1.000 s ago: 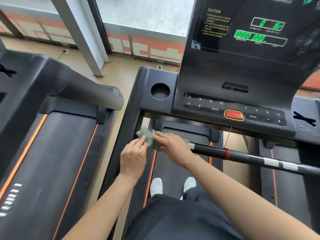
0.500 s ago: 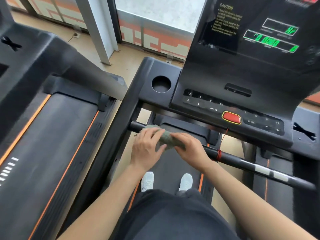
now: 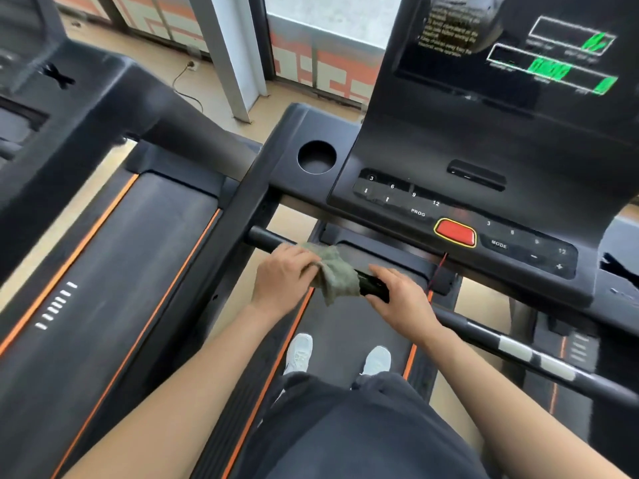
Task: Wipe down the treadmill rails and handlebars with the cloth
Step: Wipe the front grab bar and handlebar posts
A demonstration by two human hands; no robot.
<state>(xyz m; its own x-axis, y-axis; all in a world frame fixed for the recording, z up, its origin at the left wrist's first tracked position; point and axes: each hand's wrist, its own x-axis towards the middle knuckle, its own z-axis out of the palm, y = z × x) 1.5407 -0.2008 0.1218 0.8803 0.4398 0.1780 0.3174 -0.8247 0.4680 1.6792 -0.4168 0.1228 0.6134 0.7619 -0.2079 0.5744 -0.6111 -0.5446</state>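
Observation:
A black crossbar handlebar [image 3: 463,326] runs across the treadmill below the console, from the left upright down to the right. A grey-green cloth [image 3: 337,274] is draped over the bar near its left end. My left hand [image 3: 285,276] presses the cloth's left side against the bar. Just right of the cloth, my right hand [image 3: 403,295] wraps around the bare bar. The left side rail [image 3: 238,236] is the black upright beside my left hand.
The console [image 3: 484,160] with a red stop button [image 3: 454,231] and a cup holder [image 3: 316,157] sits just above the bar. A red safety cord [image 3: 437,271] hangs near my right hand. A second treadmill [image 3: 103,271] stands close on the left. My feet are on the belt [image 3: 345,326].
The cloth and both hands have slid rightward along the bar, leaving its left end bare. My right hand has come off the cloth and now grips the bar beside it.

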